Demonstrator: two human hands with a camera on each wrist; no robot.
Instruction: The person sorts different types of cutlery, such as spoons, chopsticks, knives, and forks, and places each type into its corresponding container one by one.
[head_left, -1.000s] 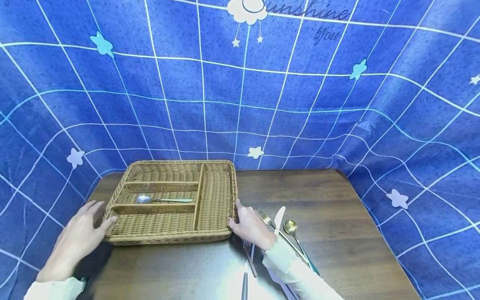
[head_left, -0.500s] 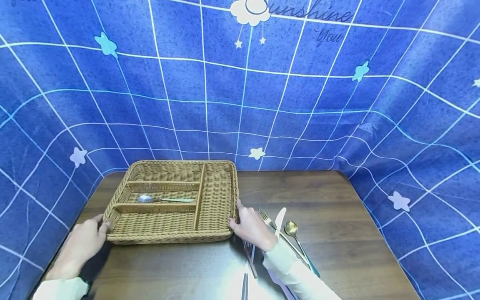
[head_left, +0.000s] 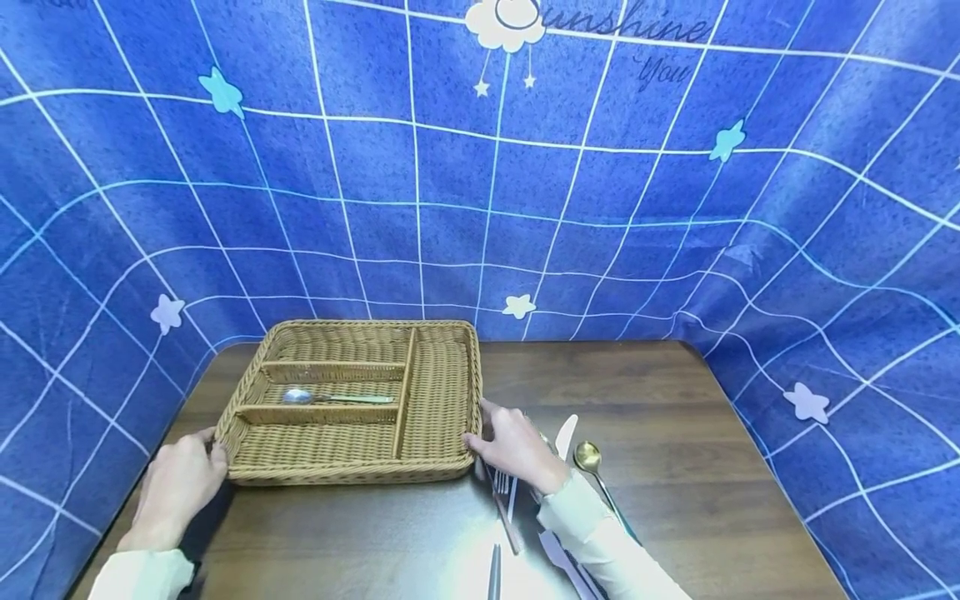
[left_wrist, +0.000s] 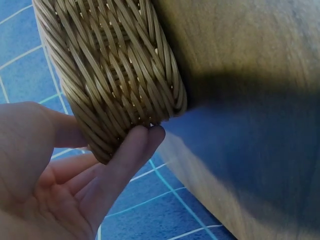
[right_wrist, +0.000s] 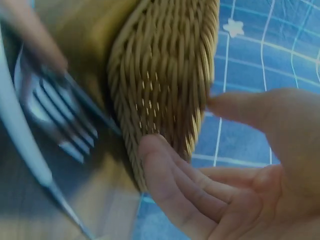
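Observation:
A tan wicker cutlery basket (head_left: 435, 400) with divided compartments stands on the wooden table. A silver spoon (head_left: 297, 397) lies in its middle left compartment, with a green handle beside it. My left hand (head_left: 180, 479) grips the basket's left front end; in the left wrist view the thumb is at the rim and the fingers (left_wrist: 125, 165) press the underside edge. At the right end, my right hand (head_left: 517, 446) pinches the wall, thumb over the rim and fingers (right_wrist: 167, 182) on the outside. A fork (head_left: 502, 483) lies just below this hand.
Right of the basket lie a pale knife blade (head_left: 567, 435), a gold spoon (head_left: 588, 456) and a lilac utensil (head_left: 558, 552) partly under the right sleeve. A dark handle (head_left: 494, 571) is near the front. Blue star-printed cloth (head_left: 450, 208) walls the table.
My left hand, spread and higher at the basket's left side, has lowered and taken hold of its front left end. My right hand stays at the right end, slightly shifted. The head view has drifted left.

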